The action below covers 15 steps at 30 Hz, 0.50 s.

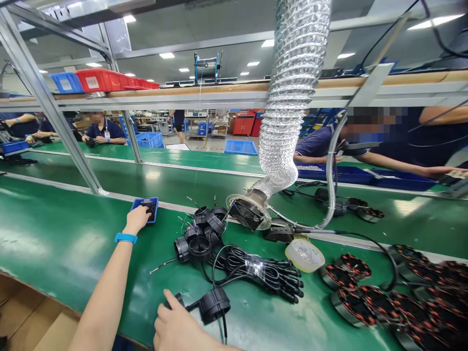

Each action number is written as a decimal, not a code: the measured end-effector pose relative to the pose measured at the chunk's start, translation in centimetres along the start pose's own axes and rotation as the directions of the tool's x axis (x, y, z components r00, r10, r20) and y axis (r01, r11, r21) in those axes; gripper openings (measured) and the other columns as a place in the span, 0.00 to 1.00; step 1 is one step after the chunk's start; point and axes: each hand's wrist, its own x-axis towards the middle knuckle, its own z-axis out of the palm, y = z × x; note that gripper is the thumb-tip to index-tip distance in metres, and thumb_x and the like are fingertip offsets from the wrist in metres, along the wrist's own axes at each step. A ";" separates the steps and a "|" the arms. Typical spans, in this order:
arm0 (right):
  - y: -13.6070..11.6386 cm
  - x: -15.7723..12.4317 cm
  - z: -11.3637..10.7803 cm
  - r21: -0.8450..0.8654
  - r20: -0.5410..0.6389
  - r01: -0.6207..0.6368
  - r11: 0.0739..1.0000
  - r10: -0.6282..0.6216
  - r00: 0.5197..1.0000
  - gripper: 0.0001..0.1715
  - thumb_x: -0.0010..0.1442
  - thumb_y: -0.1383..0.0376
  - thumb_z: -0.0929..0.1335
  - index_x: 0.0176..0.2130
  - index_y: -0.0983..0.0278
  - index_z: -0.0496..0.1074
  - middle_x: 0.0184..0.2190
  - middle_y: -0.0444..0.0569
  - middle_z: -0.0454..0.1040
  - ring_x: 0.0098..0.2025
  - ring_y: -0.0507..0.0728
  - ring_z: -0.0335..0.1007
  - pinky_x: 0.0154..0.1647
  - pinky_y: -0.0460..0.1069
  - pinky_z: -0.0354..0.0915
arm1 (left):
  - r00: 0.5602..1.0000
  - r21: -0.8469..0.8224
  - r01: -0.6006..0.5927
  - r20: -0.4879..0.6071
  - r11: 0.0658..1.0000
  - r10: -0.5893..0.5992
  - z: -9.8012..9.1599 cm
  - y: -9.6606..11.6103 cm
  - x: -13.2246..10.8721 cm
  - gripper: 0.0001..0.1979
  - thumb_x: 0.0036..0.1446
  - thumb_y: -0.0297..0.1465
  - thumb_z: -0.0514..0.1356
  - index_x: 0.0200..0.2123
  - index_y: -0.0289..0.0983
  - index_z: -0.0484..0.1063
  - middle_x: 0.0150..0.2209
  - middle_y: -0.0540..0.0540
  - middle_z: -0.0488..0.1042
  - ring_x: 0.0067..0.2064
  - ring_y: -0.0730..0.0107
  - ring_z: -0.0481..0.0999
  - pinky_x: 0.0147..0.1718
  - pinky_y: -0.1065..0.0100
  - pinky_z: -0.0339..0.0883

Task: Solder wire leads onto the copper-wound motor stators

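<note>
Bare surface (278, 324) leaves a low way in on the near side of the black cable bundle (256, 268), while clustered black housings (199, 248) block its far left, a lone black housing (215, 305) its near left, stators (353, 307) its right, and a foil duct (288, 97) hangs beyond it.

worktop (54, 229): smooth, glossy | duct (302, 58): crinkled, shiny foil | small tray (156, 212): plastic | ring housings (215, 306): plastic, probably matt
</note>
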 end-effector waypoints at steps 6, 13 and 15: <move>0.9 -0.4 -1.4 -0.006 -0.003 -0.082 0.997 0.082 0.997 0.06 0.56 0.67 0.71 0.28 0.65 0.71 0.21 0.48 0.74 0.26 0.55 0.64 0.54 0.60 0.63 | 0.999 -0.059 -0.010 -0.048 0.998 0.007 0.7 -0.3 0.5 0.14 0.59 0.32 0.57 0.45 0.38 0.78 0.47 0.38 0.78 0.49 0.52 0.76 0.48 0.60 0.69; 4.5 -0.9 -4.4 0.298 -0.117 -0.533 0.792 0.585 0.803 0.08 0.58 0.74 0.64 0.36 0.65 0.70 0.30 0.49 0.74 0.34 0.57 0.67 0.43 0.52 0.63 | 0.984 -0.206 -0.044 -0.178 0.978 0.007 1.5 -0.7 0.9 0.16 0.60 0.28 0.52 0.44 0.35 0.79 0.47 0.38 0.77 0.48 0.55 0.77 0.50 0.62 0.67; 5.3 -1.1 -4.7 0.433 -0.157 -0.573 0.696 0.684 0.712 0.11 0.59 0.76 0.63 0.39 0.64 0.71 0.33 0.48 0.75 0.35 0.56 0.67 0.43 0.52 0.62 | 0.979 -0.249 -0.061 -0.202 0.966 0.010 1.6 -0.7 0.9 0.16 0.60 0.27 0.52 0.42 0.35 0.79 0.46 0.37 0.77 0.47 0.56 0.77 0.51 0.61 0.67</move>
